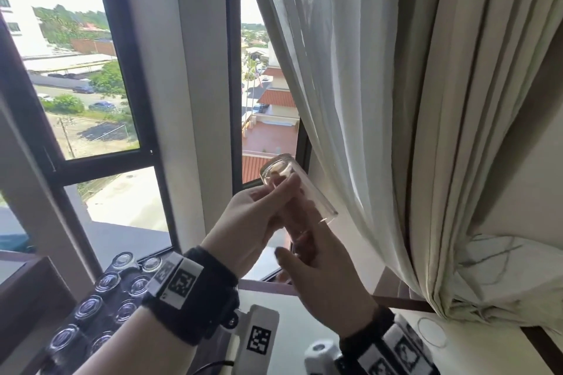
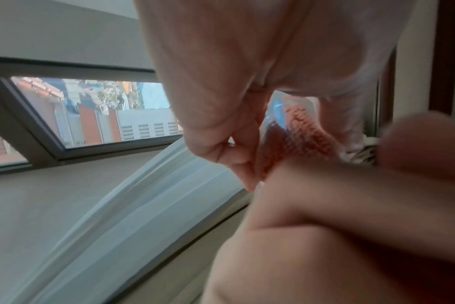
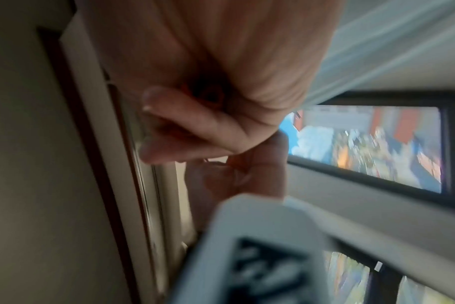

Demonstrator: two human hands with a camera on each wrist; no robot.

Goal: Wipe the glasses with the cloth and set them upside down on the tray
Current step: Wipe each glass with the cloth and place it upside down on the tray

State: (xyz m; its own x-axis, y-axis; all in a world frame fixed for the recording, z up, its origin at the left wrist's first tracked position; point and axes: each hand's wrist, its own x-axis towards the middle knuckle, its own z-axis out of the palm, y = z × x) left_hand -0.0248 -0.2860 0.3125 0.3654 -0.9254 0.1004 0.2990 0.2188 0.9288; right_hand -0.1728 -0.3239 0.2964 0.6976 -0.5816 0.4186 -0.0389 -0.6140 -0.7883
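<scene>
A clear glass (image 1: 297,192) is gripped by the left hand (image 1: 246,222), tilted above the right hand (image 1: 320,277); an orange cloth (image 2: 296,139), pinched in the right hand's fingers, is shown only by the left wrist view.

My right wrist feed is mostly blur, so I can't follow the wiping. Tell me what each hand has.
Observer: In the head view, the left hand holds a clear glass tilted, with its base up toward the window.
Operator: Now report the cloth.
Observer: In the left wrist view, an orange cloth sits inside the glass, with the right hand at its mouth.
Operator: Give me the tray.
Observer: In the head view, the black tray at lower left already carries several upturned glasses.
</scene>
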